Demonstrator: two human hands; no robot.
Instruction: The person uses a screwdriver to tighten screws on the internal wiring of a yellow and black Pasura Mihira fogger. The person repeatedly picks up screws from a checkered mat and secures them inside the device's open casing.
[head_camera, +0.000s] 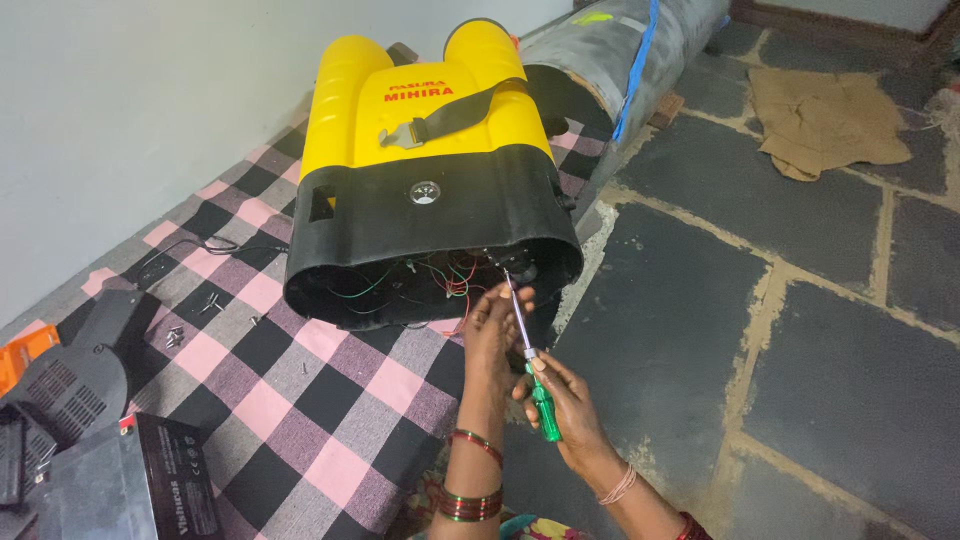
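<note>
Head cam is looking straight down at a yellow backpack sprayer tank (420, 110) lying on its side on a pink, black and grey checked mat (300, 400), with its black base housing (440, 230) facing me and open at the bottom, so I can see a tangle of red and green wires (430, 280) inside. My right hand (565, 405) is wrapped around the green handle of a screwdriver (535, 385), fingers closed on it, and the shaft runs up and slightly left into the open base near its right side. My left hand (495, 325) is up at the mouth of the housing right beside the shaft, fingers partly curled and touching the blade area; I can't really tell if it's pinching something small or just steadying the shaft. A black strap with a grey buckle (400, 135) lies across the yellow body. On the mat to the left there are a few loose screws (175, 335), a thin black cable (215, 245), and in the bottom-left corner a black battery block (170, 490) next to a dark round vented cover (65, 385). Off the mat it's dark stone floor (800, 350), with a crumpled brown cloth (825, 120) further back and a grey roll with a blue strip (625, 50) behind the tank.
</note>
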